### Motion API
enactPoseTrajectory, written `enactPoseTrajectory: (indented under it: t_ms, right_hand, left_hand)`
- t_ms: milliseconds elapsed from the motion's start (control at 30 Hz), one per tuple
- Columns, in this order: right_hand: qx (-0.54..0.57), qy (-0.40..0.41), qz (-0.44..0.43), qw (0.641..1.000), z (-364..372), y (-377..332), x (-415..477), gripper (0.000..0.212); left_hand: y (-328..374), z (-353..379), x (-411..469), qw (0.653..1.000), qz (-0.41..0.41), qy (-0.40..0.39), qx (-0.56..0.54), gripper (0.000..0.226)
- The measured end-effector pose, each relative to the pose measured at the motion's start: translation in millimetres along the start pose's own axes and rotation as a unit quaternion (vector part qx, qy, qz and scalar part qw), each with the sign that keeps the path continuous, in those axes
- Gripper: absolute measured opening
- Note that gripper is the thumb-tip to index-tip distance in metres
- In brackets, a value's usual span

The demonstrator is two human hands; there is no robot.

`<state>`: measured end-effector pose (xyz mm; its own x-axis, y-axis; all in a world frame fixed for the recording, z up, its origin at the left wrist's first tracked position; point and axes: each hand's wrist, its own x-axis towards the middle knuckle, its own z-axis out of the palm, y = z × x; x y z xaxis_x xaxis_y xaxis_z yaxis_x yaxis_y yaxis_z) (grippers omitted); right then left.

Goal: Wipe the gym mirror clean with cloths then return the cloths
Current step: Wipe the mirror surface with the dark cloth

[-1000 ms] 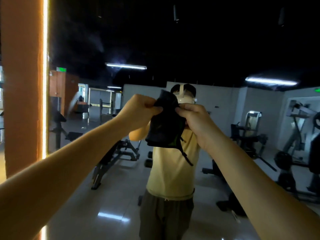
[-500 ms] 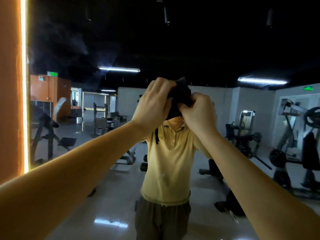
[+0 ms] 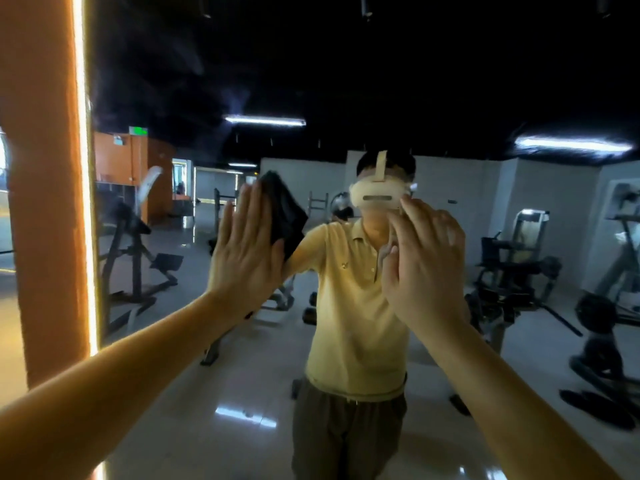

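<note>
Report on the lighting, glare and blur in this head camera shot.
Head view: dim overall, with the upper mirror nearly black. The light strip along its left edge is blown out. Reflected tube lights glare, and they bounce again off the glossy floor. The left hand and dark cloth read fairly sharp. The machines at right are smeared.

Dim, soft-focus frame; bright light strip glares left.
</note>
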<state>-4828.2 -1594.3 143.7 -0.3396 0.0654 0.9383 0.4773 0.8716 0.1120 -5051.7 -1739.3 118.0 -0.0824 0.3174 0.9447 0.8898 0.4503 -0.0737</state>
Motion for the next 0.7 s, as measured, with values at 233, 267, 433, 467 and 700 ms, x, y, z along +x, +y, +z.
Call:
enactPoseTrajectory:
  t_ms: [233,267,433,467,700]
  right_hand:
    - [0.154,0.116,0.055,0.98,6.3,6.5,4.2,0.05]
    - [0.153,0.12,0.058,0.979,8.4,7.2,0.9,0.05]
    - [0.058,0.032,-0.013,0.998,22.2,-5.5,-22.0,0.055]
    - [0.041,0.012,-0.024,0.999,25.9,-7.1,-26.1,0.058]
    - [0.06,-0.005,-0.028,0.998,27.9,-3.6,-29.9,0.057]
  left_hand:
    - [103.6,20.9,67.7,0.979,0.204,0.006,0.006,0.068]
    - [96.6,25.1,50.6,0.97,0.241,-0.009,0.023,0.068]
    - [-12.8,11.5,-1.3,0.998,-0.052,0.03,-0.015,0.07]
    - [-24.5,5.8,-3.8,0.995,-0.094,0.04,-0.018,0.07]
    - [83.8,40.9,-5.2,0.997,0.058,0.002,-0.041,0.071]
